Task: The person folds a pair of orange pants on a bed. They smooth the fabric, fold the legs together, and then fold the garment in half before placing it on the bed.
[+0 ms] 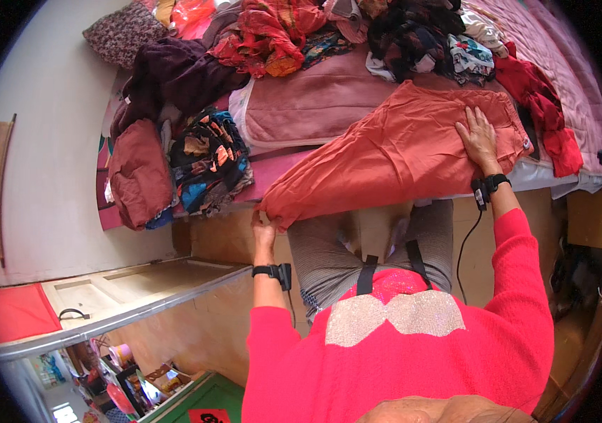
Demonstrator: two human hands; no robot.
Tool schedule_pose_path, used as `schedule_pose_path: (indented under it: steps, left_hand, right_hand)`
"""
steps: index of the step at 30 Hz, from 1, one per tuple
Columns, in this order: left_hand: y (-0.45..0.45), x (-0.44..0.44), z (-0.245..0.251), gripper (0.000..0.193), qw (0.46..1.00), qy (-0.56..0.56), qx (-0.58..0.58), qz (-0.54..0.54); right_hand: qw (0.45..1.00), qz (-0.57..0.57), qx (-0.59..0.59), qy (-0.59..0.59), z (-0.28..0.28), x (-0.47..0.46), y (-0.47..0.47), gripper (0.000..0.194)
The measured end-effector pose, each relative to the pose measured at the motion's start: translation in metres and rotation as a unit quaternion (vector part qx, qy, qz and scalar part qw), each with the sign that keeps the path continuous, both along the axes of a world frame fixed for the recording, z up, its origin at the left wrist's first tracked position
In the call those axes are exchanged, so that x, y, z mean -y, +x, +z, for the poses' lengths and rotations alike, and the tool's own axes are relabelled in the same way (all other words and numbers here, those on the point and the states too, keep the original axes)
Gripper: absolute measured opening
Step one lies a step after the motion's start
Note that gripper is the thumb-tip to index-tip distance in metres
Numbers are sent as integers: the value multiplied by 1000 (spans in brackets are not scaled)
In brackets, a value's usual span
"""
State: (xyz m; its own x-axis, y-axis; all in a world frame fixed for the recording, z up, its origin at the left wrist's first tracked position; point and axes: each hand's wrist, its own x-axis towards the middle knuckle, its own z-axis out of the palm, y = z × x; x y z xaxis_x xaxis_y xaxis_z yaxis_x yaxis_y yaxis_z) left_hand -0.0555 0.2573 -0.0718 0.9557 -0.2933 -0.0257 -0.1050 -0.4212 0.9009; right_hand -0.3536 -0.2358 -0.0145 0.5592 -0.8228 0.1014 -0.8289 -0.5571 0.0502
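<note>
A pair of orange-red trousers (380,148) lies folded lengthwise along the near edge of the bed, with some creases in the cloth. At the narrow leg end, my left hand (265,224) pinches the hem between thumb and fingers. My right hand (478,135) rests flat on the wide upper part, fingers a little spread, close to the gathered waistband (515,124). A small round fastening (526,143) shows at the waistband's corner. Beneath and behind the trousers is a dusty-pink blanket (311,106) with a pale border.
At left sit a rolled dusty-red garment (141,174) and a bundled dark patterned garment (211,158). Behind them lie a dark purple garment (179,79) and red patterned cloth (274,37). Red clothing (538,100) lies at right. A cable (464,254) hangs from my right wristband.
</note>
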Motion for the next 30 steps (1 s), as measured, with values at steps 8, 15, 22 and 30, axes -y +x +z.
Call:
schedule_pose_path:
  steps: [8,15,22,30]
  left_hand:
    - [-5,-10,4,46,915,-247,-320,-12]
    - [-9,-28,82,35,915,-302,-266,0]
    - [26,9,130,41,854,-488,-172,-47]
    - [53,16,81,36,975,-149,-157,50]
  right_hand:
    - [996,43,65,-33,-9,7,-2,71]
    - [1000,0,8,-4,-8,6,-2,72]
    - [998,20,50,-16,-4,2,-3,72]
    - [998,12,64,-13,-6,1,-5,71]
